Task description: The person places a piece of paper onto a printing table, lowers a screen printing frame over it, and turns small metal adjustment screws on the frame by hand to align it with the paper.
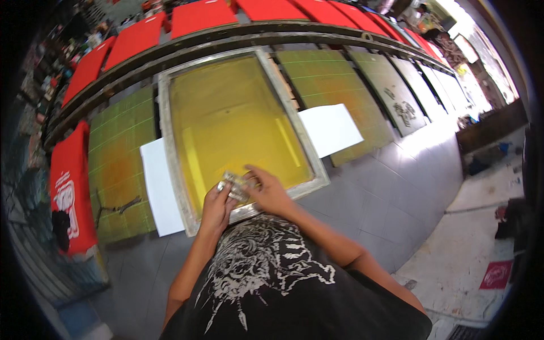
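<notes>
Both hands meet over the near end of a silk-screen frame [165, 107] with pale metal edges and yellow mesh [226, 119]. Between them is a small shiny, see-through piece [237, 187], perhaps a roll of clear tape; blur hides its exact kind. My left hand [216, 207] grips its left side, fingers closed. On the right side, my right hand [267, 190] has its fingers curled round it. White sheets of paper stick out from under the frame, one on the left [160, 187] and one on the right [331, 129].
Green-yellow printing boards [122, 153] flank the frame, a dark twig-like item [120, 207] lying on the left one. A red shirt with a white print [71, 192] is at far left. Red panels [204, 18] line up behind a dark rail [226, 39]. Grey floor tiles [391, 187] spread right.
</notes>
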The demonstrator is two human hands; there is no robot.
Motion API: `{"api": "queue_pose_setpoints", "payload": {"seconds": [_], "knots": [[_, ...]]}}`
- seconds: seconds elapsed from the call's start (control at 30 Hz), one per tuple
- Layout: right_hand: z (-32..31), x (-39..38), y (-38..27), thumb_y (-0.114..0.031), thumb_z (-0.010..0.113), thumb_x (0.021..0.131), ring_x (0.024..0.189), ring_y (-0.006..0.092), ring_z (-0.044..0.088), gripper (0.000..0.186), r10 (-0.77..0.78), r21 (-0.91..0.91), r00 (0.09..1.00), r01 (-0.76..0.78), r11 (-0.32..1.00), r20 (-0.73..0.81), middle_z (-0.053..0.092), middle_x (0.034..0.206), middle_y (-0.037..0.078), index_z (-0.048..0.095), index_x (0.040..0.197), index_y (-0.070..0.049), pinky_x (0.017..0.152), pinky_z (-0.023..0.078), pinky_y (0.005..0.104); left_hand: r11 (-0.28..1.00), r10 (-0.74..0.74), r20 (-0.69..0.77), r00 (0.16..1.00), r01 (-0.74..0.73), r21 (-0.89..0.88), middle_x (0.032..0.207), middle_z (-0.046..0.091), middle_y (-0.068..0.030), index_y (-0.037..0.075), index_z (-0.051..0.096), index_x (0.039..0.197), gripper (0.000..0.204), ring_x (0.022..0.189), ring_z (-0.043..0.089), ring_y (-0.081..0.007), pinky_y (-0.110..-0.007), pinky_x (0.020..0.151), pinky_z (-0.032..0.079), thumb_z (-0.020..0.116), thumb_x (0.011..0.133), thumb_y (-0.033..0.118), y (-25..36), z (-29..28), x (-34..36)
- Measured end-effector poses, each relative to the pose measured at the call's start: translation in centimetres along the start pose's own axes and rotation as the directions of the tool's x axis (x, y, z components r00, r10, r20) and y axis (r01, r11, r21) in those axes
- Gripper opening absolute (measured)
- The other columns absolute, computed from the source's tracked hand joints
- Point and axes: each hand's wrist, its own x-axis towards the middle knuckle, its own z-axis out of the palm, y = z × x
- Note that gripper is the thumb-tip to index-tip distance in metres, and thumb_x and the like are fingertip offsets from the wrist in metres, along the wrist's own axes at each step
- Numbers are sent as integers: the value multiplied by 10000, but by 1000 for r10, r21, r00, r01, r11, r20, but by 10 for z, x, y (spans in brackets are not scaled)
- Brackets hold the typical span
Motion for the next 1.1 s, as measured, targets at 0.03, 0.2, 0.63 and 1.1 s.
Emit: {"api": "queue_pose_setpoints", "payload": {"seconds": [0.03, 0.2, 0.63, 1.1], "knots": [[-7, 3, 1, -153, 686, 897, 868, 150, 614, 465, 106, 132, 994, -106, 986, 8, 642, 1002, 103, 528, 1299, 19, 776, 510, 300, 1000, 22, 31, 999, -22, -7, 1073, 646, -64, 31, 589, 1145, 191, 972, 646, -160, -314, 836, 547, 537, 1013, 158, 3, 0, 5], [-13, 17, -3, -64, 641, 913, 783, 70, 598, 296, 161, 349, 986, -162, 923, 34, 661, 942, 49, 597, 1189, 33, 683, 487, 219, 997, 61, 124, 990, -56, -45, 1092, 645, -67, 38, 578, 1174, 206, 988, 649, -164, -319, 869, 541, 508, 1025, 162, 32, 18, 6], [-22, 68, -18, -122, 601, 936, 723, 103, 580, 193, 51, 181, 986, -80, 980, 158, 661, 823, 46, 701, 1022, 19, 661, 473, 257, 999, -24, 204, 979, 19, 26, 1103, 630, -126, -32, 543, 1230, 304, 1007, 645, -190, -341, 858, 573, 483, 1023, 182, 67, -4, 11], [-14, 201, -8, -161, 594, 965, 776, 87, 571, 248, 17, 163, 976, -54, 985, 216, 653, 891, 18, 636, 1152, -3, 706, 470, 246, 945, -67, 59, 996, 44, 323, 891, 662, -7, 46, 607, 1113, 207, 709, 630, -74, -260, 625, 569, 604, 969, 195, 106, -10, 113]]}}
